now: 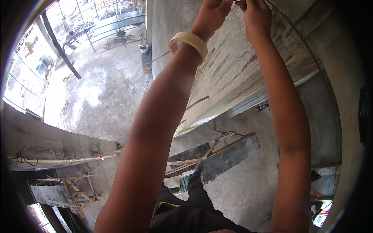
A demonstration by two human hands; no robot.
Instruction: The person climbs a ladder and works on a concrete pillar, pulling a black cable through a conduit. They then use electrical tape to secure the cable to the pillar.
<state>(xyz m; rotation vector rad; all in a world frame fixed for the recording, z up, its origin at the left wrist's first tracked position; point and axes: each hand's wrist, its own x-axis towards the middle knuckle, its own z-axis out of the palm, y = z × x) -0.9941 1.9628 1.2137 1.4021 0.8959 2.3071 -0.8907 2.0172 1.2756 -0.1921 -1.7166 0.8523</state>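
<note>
**At the top edge of the head view, two hands close together beside a rough wall**

In the head view, both arms reach up past the middle, and the hands are partly cut off by the upper edge. The left hand (213, 12) has its fingers bent inward; whether it grips anything cannot be told. The right hand (258, 17), just beside it, is curled narrow around a small dark object (244, 6), mostly hidden by the fingers, in the gap facing the left hand. Just below the left hand, a pale roll of tape (196, 42) sits around the wrist like a bracelet. Behind and below the hands runs a rough concrete wall (225, 58). Well to the left of the hands, a bucket (143, 48) stands on the floor (97, 105). Far below them, between the forearms, a wooden frame (210, 151) lies near a foot (199, 168).
</note>
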